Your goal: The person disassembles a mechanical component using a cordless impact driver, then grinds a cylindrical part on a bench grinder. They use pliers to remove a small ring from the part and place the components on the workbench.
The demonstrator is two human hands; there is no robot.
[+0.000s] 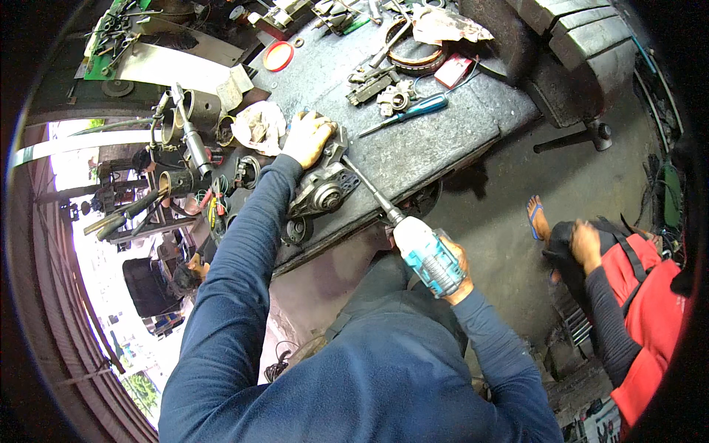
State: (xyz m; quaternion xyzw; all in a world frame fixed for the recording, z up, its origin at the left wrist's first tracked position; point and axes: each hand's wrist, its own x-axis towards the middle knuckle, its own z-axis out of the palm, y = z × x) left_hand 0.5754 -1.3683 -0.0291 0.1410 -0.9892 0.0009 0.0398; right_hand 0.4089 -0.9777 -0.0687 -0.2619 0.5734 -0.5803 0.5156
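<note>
You've got your left hand [310, 139] clasped over the upper end of the metal housing [325, 193], there at the bench's near edge, and your right hand [461, 272] wrapped around the teal-and-white power driver [430, 255]! Its long shaft [371, 186] reaches the housing's side; whether it's seated, I can't tell. Looks like fastener work, and the next move calls for a firm left hold and a straight shaft. Across the worn grey workbench [413, 159], a blue screwdriver [421, 109] lies near a big vise [580, 52]; a red-clad person [650, 332] sits off right.
</note>
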